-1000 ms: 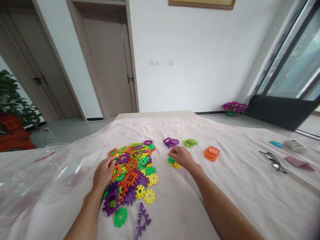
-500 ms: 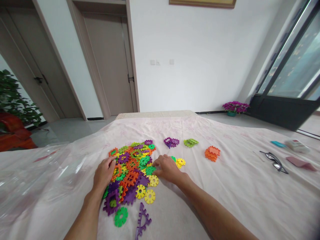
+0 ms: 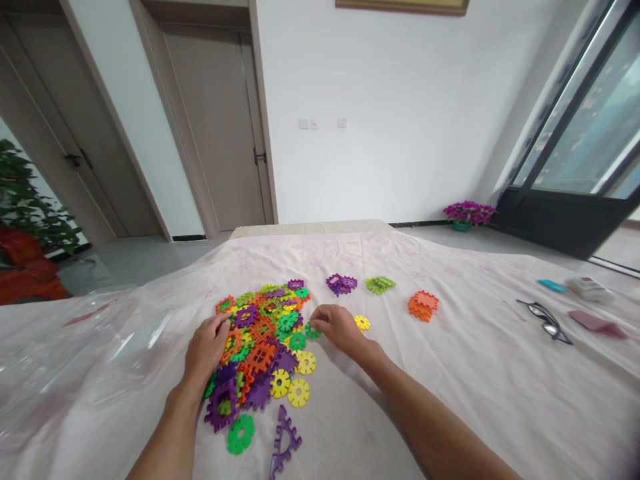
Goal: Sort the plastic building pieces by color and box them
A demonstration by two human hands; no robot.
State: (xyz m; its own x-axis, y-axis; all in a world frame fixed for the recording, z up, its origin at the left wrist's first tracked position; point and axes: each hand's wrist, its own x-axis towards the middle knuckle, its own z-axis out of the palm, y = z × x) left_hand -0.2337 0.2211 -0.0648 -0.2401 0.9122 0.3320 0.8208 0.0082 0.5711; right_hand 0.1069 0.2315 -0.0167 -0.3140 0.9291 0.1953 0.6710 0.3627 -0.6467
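Observation:
A heap of plastic interlocking pieces (image 3: 263,327) in orange, purple, green and yellow lies on the cloth in front of me. At its left edge rests my left hand (image 3: 207,340), fingers extended over the pieces and holding nothing I can see. My right hand (image 3: 337,327) is just right of the heap, thumb and fingers pinched on a green notched disc (image 3: 313,330). Close by on the near side lie a yellow disc (image 3: 299,393), another green disc (image 3: 241,434) and a purple toothed triangle piece (image 3: 285,440).
Beyond my right hand sit small groups of purple pieces (image 3: 342,284), lime-green pieces (image 3: 381,285) and orange pieces (image 3: 423,305), plus a yellow disc (image 3: 362,323). Eyeglasses (image 3: 545,322) and a pink cloth (image 3: 597,324) lie far right. Clear plastic bags (image 3: 120,340) spread on the left.
My right hand has shifted slightly up and away from the heap, with a green disc now between its fingers. The left hand stays in place.

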